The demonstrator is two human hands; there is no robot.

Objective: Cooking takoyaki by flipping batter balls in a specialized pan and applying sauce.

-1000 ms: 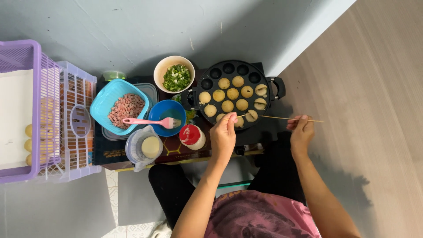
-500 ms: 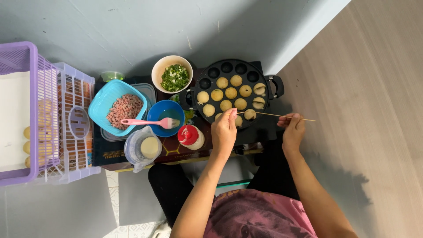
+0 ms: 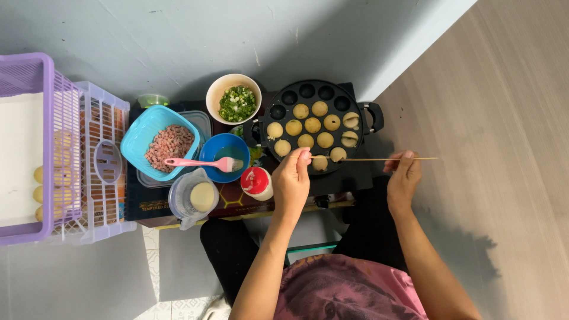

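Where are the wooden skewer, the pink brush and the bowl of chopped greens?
wooden skewer (image 3: 379,159), head view, mid-shaft.
pink brush (image 3: 198,162), head view, handle.
bowl of chopped greens (image 3: 214,95), head view, left rim.

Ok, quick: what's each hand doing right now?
Left hand: fingers pinched closed at the pan's front edge; held item cannot be told.
Right hand: closed on a wooden skewer.

Matt black metal pan (image 3: 314,95), thin wooden skewer (image 3: 385,159), glossy plastic bowls (image 3: 145,133)

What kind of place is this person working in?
Likely a small home or street-food cooking corner on the floor: a round pan of batter balls, bowls of chopped greens and diced meat, plastic baskets beside.
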